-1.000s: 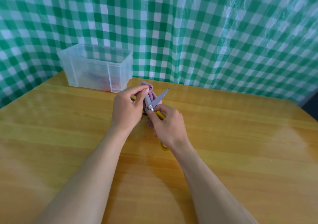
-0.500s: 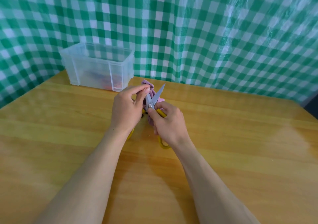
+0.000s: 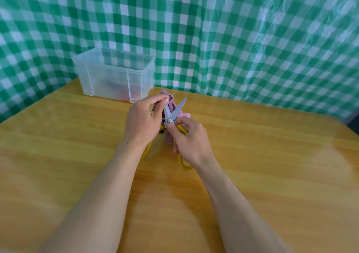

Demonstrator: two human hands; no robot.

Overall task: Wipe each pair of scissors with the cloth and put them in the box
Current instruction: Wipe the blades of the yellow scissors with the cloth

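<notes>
Head view, one moment, mid-wipe. Scissors (image 3: 177, 110) are held just above the table (image 3: 272, 155), about midway between its left and right edges and toward the far side. Blades are spread in a V, yellow handles pointing back at the person. Left hand (image 3: 143, 120) has thumb and forefinger closed on the purple cloth (image 3: 171, 102), pinching it around the upper part of the left blade, as far as can be told. Right hand (image 3: 189, 142) grasps a yellow handle just below the pivot screw, thumb tip beside the screw. The other blade stands bare, its tip aimed at the far edge. More cloth hangs behind and below the blades. Clear box (image 3: 114, 78) sits at the far left corner against the green checked backdrop (image 3: 233, 39). Something reddish lies inside, too blurred to name. Judged step: wiping one blade, with placing in the box yet to come. Risks from here: the pinching fingers could slide onto the cutting edge where the cloth is thin or bunches away. A squeeze on the handles would close the blades on cloth or fingertip. Cloth could snag at the pivot and pull the tool out of the right hand's narrow hold. The bare tip could catch the box wall on the carry over.
</notes>
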